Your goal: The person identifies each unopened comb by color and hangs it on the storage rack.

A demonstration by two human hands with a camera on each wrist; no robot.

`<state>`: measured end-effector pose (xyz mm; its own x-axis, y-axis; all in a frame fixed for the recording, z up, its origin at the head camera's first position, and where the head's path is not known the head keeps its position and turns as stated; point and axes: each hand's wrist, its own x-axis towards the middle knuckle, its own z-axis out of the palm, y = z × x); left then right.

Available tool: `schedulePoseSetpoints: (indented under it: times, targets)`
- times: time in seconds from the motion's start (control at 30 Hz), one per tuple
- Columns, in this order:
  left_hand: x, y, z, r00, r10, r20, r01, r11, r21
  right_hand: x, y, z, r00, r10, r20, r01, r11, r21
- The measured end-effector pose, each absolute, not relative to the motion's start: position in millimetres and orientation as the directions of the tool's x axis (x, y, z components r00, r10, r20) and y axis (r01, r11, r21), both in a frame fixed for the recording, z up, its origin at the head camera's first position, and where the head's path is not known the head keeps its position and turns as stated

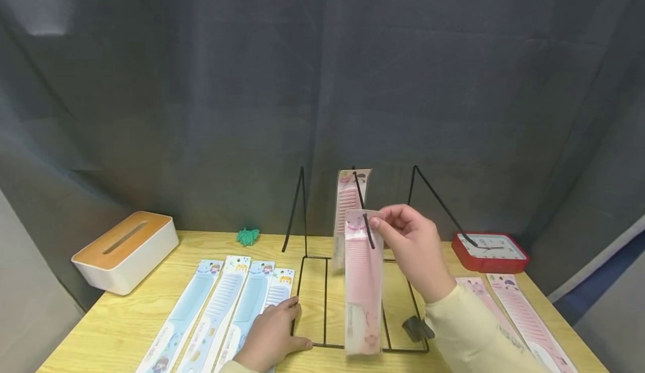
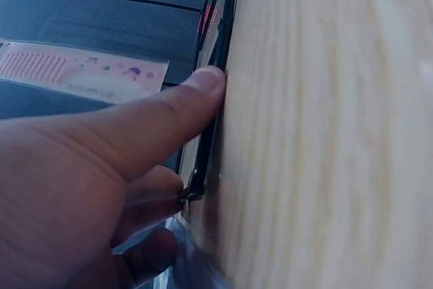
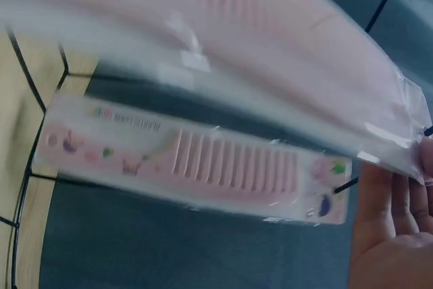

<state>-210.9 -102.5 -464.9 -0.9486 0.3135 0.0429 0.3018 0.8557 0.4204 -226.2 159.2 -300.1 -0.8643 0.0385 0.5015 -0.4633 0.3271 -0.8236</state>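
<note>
Head view: right hand (image 1: 413, 250) pinched a packaged pink comb (image 1: 359, 283) by its top corner—grip narrow—on the middle hook (image 1: 369, 233) of the rack (image 1: 325, 306), in front of the table's (image 1: 206, 245) back edge. Left hand (image 1: 272, 329), grip wide, touched the rack's front left corner.

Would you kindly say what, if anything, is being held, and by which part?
The right hand pinches a packaged pink comb by its top right corner; the left hand grips the black rack at its base's near left corner.
</note>
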Motion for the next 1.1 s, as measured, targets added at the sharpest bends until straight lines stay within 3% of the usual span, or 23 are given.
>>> schedulePoseSetpoints:
  times: [0.23,0.37,0.5,0.63,0.77,0.93,1.1]
  targets:
    - [-212.2,-102.2,-466.9,-0.947,0.322,-0.006,0.286,0.849,0.445,-286.6,157.5,-295.3,-0.893,0.090,0.442,-0.385,0.360,-0.850]
    - [-213.3,-103.5,-466.7,-0.949,0.316,-0.018,0.276,0.854,0.441,-312.5,150.9,-296.2,-0.928,0.155,0.339,-0.291,0.269,-0.918]
    - [-214.0,-103.5,-466.1,-0.951,0.307,-0.025,0.265,0.856,0.443,-326.5,144.6,-298.4,-0.944,0.215,0.249,-0.218,0.158,-0.963]
    - [-213.9,-103.3,-465.0,-0.950,0.311,-0.028,0.265,0.852,0.451,-329.9,145.4,-300.2,-0.937,0.249,0.246,-0.212,0.155,-0.965]
    - [-213.8,-105.4,-464.2,-0.950,0.312,-0.025,0.268,0.853,0.447,-326.4,154.5,-304.4,-0.927,0.246,0.285,-0.237,0.207,-0.949]
    - [-214.5,-107.7,-464.1,-0.949,0.316,-0.005,0.281,0.852,0.442,-317.2,181.0,-319.7,-0.921,0.168,0.350,-0.263,0.394,-0.881]
    - [-214.3,-107.7,-465.1,-0.948,0.319,0.001,0.285,0.846,0.451,-308.8,228.3,-348.2,-0.936,0.116,0.333,-0.220,0.546,-0.808]
